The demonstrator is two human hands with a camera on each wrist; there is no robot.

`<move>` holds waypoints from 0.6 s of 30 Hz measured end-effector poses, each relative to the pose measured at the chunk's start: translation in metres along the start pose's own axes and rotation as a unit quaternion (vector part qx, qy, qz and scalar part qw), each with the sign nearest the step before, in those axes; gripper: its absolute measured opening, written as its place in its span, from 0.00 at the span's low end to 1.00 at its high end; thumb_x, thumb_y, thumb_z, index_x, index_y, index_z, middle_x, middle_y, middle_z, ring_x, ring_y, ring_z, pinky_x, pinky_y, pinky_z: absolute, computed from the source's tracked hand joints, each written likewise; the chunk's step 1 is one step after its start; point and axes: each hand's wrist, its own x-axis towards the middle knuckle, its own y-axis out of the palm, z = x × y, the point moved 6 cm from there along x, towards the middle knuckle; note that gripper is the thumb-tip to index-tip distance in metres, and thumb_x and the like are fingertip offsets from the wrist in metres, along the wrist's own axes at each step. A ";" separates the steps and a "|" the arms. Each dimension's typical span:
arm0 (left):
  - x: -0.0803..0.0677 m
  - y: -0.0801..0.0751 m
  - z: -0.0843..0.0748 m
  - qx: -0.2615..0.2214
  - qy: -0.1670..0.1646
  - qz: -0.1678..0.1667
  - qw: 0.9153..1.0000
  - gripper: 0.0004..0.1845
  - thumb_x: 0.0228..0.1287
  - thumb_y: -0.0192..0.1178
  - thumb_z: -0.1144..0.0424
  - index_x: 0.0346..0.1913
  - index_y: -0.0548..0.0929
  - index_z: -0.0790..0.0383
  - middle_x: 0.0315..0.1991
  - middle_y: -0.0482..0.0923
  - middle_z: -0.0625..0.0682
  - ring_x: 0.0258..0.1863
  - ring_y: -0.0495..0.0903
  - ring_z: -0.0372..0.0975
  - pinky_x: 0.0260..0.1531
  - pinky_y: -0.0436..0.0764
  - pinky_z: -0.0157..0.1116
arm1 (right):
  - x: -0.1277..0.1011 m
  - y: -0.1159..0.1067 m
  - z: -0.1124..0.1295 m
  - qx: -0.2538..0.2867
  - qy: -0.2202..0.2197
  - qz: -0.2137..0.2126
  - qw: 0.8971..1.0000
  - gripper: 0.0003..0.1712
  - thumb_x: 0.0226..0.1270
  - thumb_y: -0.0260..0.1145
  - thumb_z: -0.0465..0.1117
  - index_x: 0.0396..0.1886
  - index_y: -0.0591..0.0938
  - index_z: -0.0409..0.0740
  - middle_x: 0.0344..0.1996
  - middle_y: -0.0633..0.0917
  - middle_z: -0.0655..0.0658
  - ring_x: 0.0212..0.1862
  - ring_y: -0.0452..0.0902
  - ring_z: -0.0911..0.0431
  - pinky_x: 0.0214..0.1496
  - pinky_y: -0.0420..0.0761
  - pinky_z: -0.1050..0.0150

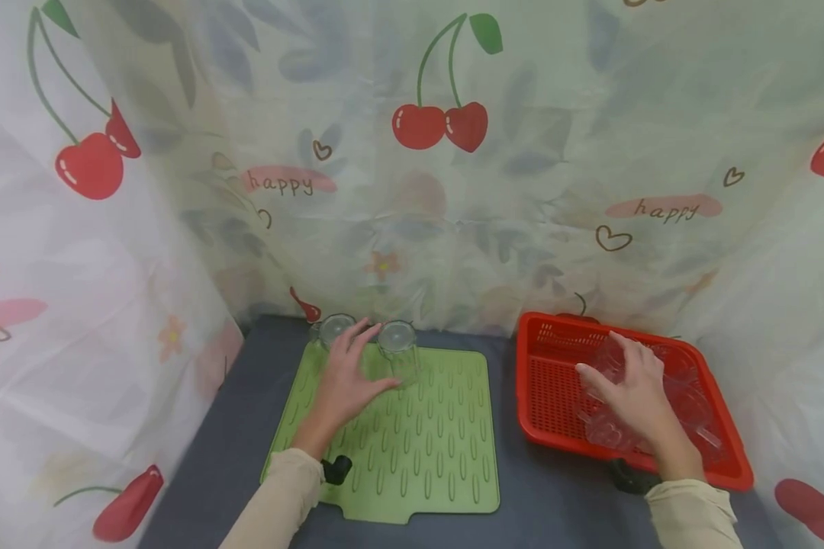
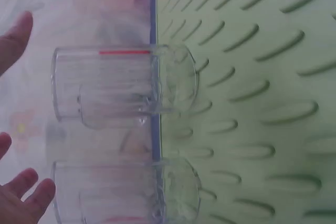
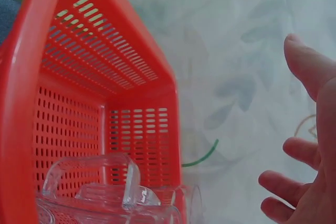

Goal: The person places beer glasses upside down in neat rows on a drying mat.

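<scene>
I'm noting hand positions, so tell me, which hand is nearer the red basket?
Right. The right hand is over the red basket. The left hand is off to the basket's left, over the green mat, by two clear mugs.

Mugs (image 2: 121, 85): clear, smooth, glossy, glass-like. Basket (image 1: 524, 381): shiny perforated plastic. Mat (image 1: 446, 436): ribbed, low sheen, rubbery-looking. Tabletop (image 1: 515, 488): matt.

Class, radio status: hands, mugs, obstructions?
Left hand empty, near two clear cylindrical glass mugs on ridged green mat. Right hand empty, above red plastic basket holding clear glassware. No obstruction visible.
</scene>
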 end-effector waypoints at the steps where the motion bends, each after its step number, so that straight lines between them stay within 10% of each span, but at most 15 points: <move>1: -0.001 -0.002 0.001 0.001 0.001 -0.001 1.000 0.54 0.45 0.82 0.45 0.77 0.66 0.43 0.79 0.59 0.50 0.78 0.59 0.53 0.69 0.70 0.62 | 0.000 -0.001 -0.001 0.002 0.004 0.001 1.000 0.60 0.66 0.65 0.68 0.83 0.47 0.43 0.77 0.51 0.25 0.75 0.41 0.25 0.62 0.60 0.17; 18: -0.041 -0.021 0.043 0.017 0.061 -0.065 0.996 0.49 0.40 0.85 0.50 0.70 0.76 0.51 0.70 0.72 0.53 0.70 0.69 0.51 0.65 0.73 0.56 | -0.002 0.014 -0.031 -0.013 0.038 0.057 0.998 0.66 0.63 0.66 0.71 0.83 0.45 0.38 0.75 0.49 0.19 0.72 0.41 0.22 0.61 0.61 0.17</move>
